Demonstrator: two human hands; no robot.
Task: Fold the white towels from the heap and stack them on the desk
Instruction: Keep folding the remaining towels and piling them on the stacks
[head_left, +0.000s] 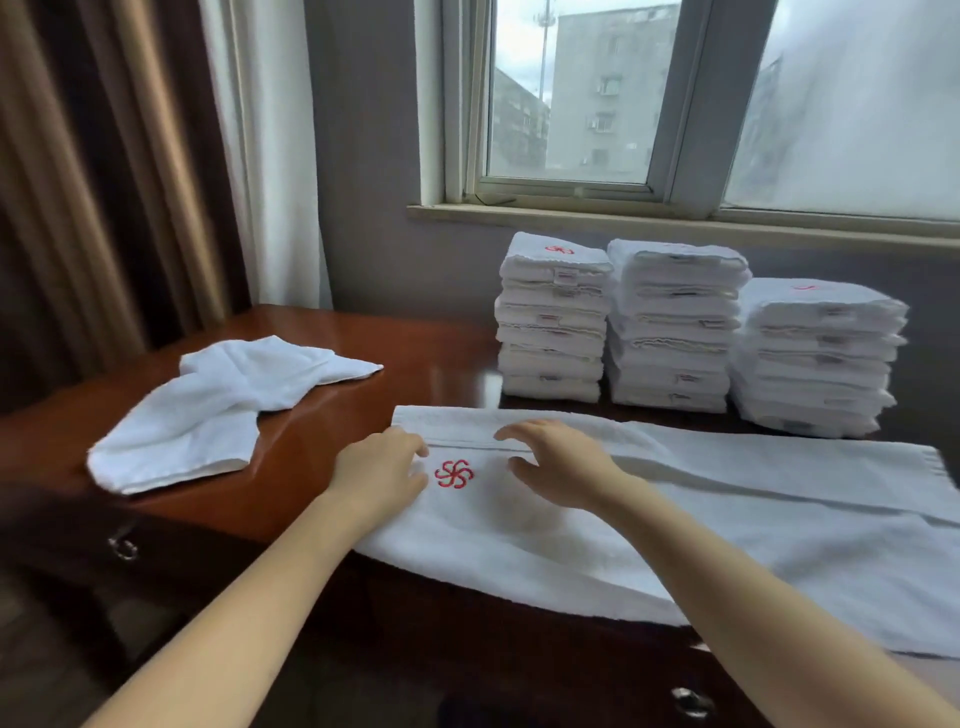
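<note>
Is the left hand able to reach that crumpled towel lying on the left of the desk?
Probably yes. The left hand rests on the spread towel, and only bare desk lies between it and the crumpled towel; nothing blocks the way.

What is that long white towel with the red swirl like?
The white towel looks soft and fluffy. It lies along the front edge of the desk, folded lengthwise, its near side hanging over. A red pinwheel emblem is stitched near its left end. The left hand rests on it beside the emblem; the right hand arches over it.
</note>
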